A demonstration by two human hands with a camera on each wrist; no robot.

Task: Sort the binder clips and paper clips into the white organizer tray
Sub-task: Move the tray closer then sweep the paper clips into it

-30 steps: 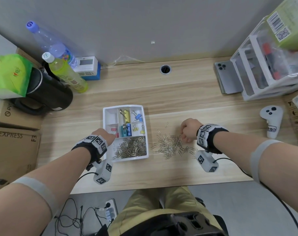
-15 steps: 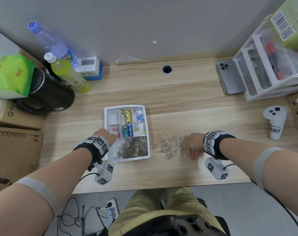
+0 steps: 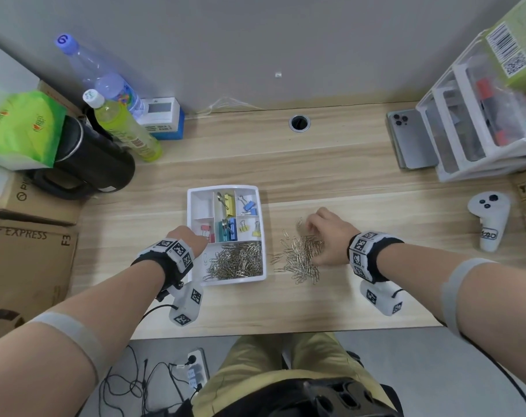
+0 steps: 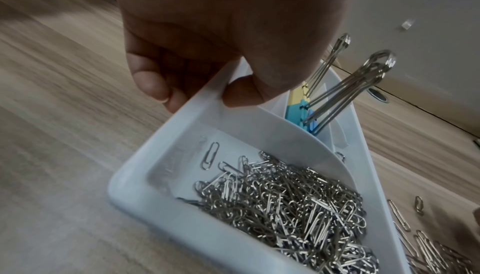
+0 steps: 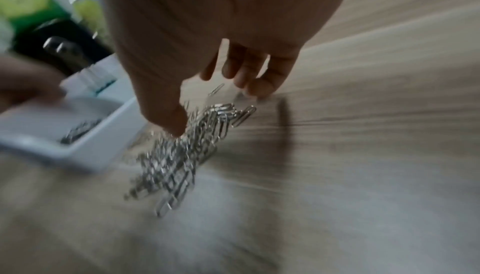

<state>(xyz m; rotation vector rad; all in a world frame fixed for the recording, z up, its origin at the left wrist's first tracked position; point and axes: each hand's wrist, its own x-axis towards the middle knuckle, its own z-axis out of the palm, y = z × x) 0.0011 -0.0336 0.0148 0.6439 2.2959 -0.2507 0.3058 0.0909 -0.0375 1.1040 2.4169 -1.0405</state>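
The white organizer tray [image 3: 190, 206] sits mid-desk. Its front compartment holds a heap of silver paper clips [image 3: 237, 261]; the small back compartments hold coloured binder clips [image 3: 229, 204]. My left hand [image 3: 195, 239] pinches the tray's left rim [image 4: 135, 176], thumb [image 4: 241, 92] inside and fingers outside. Teal, blue and yellow binder clips [image 4: 298, 114] stand just past the thumb. Right of the tray lies a loose pile of paper clips [image 3: 299, 258]. My right hand [image 3: 313, 242] is spread over it, with thumb [image 5: 171, 120] and fingertips [image 5: 259, 85] apart, touching the pile [image 5: 182, 155].
A black jug [image 3: 87, 164], two bottles [image 3: 126, 130] and cardboard boxes [image 3: 30, 251] crowd the left. At the right are a phone [image 3: 412, 139], a white drawer unit [image 3: 481, 121] and a white controller [image 3: 490, 218]. A cable hole [image 3: 299, 122] is at the back.
My right hand went from a fist at the pile's right side to spread fingers over the pile, and the clips have bunched closer together. The left hand has stayed on the tray.
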